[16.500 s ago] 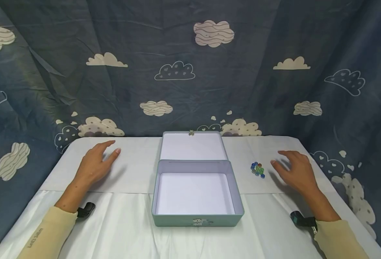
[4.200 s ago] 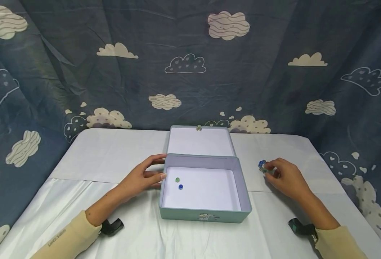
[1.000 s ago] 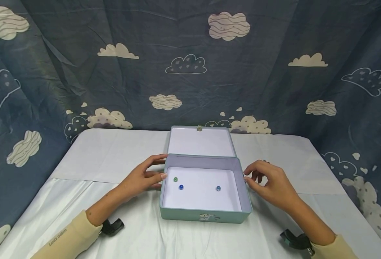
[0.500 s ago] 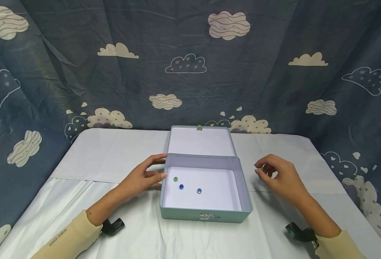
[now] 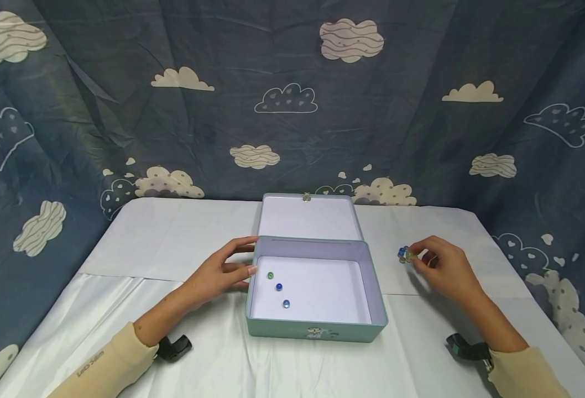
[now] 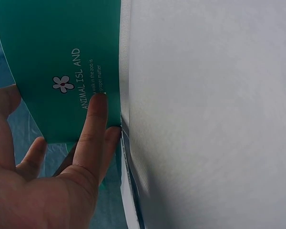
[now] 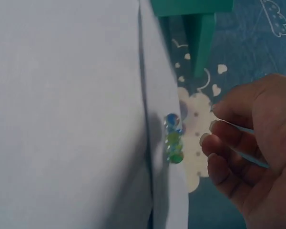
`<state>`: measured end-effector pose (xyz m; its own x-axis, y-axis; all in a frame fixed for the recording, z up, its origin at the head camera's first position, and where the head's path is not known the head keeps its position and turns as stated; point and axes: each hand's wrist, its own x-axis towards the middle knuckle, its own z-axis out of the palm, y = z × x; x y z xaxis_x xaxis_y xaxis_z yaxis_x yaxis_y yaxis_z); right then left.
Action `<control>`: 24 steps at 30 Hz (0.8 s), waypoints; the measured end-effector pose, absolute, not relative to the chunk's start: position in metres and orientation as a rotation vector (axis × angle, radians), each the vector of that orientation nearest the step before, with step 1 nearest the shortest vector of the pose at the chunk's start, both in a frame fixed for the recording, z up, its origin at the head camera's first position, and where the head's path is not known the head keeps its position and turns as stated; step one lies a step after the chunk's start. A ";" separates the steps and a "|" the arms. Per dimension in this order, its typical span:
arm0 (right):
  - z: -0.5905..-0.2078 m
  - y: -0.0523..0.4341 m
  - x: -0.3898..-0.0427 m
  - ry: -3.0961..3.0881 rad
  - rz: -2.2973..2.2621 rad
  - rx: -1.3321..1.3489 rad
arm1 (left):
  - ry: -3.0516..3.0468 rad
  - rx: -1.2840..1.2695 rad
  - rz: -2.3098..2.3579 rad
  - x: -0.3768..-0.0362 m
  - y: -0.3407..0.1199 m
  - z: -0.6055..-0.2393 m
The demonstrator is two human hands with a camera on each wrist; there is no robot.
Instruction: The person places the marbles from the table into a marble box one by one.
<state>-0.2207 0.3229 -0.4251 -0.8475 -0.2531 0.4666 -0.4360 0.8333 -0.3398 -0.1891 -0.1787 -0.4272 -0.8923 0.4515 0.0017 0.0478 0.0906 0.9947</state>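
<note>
My left hand (image 5: 221,269) touches the left side of a green tin box (image 5: 317,331), its fingers spread along the wall; the left wrist view shows its fingertips against the printed side (image 6: 62,57). Inside the box lie a green marble (image 5: 270,275), a dark blue marble (image 5: 279,287) and a light blue marble (image 5: 286,304). To the right of the box, my right hand (image 5: 442,268) has its fingertips right at a small pile of blue and green marbles (image 5: 403,254). In the right wrist view nothing shows between its loosely bent fingers (image 7: 229,171), beside the marbles (image 7: 173,140).
The box lid (image 5: 307,221) is folded back behind it, with a metal clasp (image 5: 307,197) at its far edge. A white cloth (image 5: 193,226) covers the table. Behind hangs a dark blue curtain (image 5: 372,127) with cloud prints.
The light blue marble has rolled left and toward the front inside the box. My right hand has gone from the box's right wall back to the pile. The left hand has stayed put.
</note>
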 end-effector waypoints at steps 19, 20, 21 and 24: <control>-0.439 0.329 -0.225 -2.777 0.540 0.414 | 2.079 0.491 1.862 -0.190 -0.179 -0.428; -0.439 0.329 -0.225 -2.783 0.539 0.413 | 2.079 0.492 1.862 -0.191 -0.179 -0.428; -0.439 0.329 -0.225 -2.791 0.539 0.411 | 2.079 0.493 1.861 -0.191 -0.179 -0.429; -0.441 0.330 -0.226 -2.814 0.528 0.404 | 2.078 0.495 1.861 -0.191 -0.179 -0.428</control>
<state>-0.2259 0.3296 -0.4406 -0.9304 -0.2226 0.2913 -0.3130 0.8960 -0.3151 -0.1909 -0.1792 -0.4285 -0.8930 0.4500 0.0015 0.0508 0.0975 0.9939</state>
